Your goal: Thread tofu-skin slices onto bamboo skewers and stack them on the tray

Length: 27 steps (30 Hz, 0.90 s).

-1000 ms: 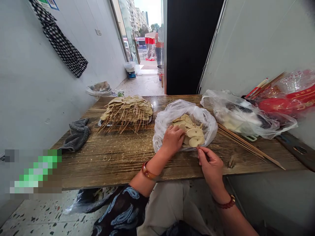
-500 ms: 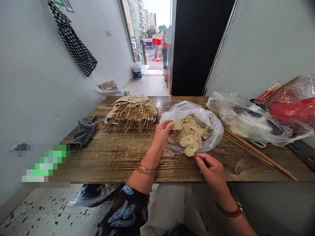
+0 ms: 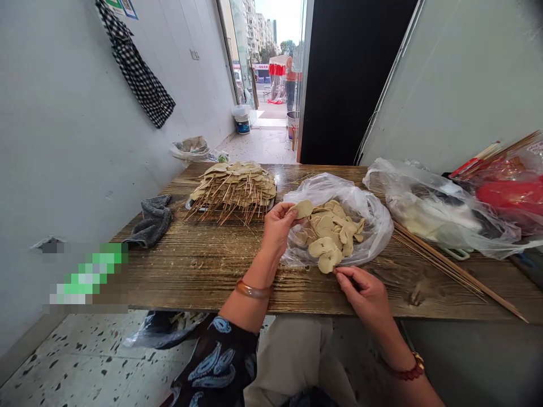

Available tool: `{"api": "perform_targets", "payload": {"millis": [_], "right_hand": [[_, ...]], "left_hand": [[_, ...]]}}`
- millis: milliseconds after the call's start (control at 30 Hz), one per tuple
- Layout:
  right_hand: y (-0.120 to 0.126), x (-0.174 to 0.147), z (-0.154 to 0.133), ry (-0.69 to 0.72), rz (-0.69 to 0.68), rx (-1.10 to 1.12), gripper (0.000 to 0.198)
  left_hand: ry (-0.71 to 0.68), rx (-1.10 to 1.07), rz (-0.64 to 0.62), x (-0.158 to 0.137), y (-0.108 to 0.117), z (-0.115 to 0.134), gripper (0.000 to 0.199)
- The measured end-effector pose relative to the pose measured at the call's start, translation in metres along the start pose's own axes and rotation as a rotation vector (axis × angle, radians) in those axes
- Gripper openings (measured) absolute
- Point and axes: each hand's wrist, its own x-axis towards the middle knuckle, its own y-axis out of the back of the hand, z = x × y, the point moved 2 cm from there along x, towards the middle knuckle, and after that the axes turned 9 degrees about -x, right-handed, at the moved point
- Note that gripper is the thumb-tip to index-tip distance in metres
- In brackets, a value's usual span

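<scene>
My left hand pinches a flat, pale beige round slice above an open clear plastic bag. In that bag lies a heap of similar slices; what food they are I cannot tell. My right hand closes finger and thumb on the near end of a skewer, most of it hidden by the slices threaded on it, at the bag's near edge. Further left, a tray bears a high pile of skewered slices, sticks pointing toward me.
Loose bamboo skewers lie right of the bag on the wooden table. Beyond them are another plastic bag and a red package. A grey cloth rests at the left edge. Outside the doorway stands a person.
The slice in my left hand now shows its round face, tilted upward, instead of lying flatter over the heap. My right hand stays on the skewer. The view has swung slightly left.
</scene>
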Motion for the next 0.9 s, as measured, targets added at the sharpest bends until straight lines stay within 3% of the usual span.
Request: {"api": "perform_targets", "payload": {"millis": [700, 900], "right_hand": [[-0.004, 0.0005, 0.0041, 0.004, 0.008, -0.039, 0.02], [-0.0053, 0.0009, 0.0043, 0.007, 0.051, -0.052, 0.019]], "left_hand": [[-0.091, 0.146, -0.019, 0.0, -0.0002, -0.0019, 0.02], [-0.059, 0.215, -0.067, -0.0019, -0.0032, -0.0046, 0.019]]}}
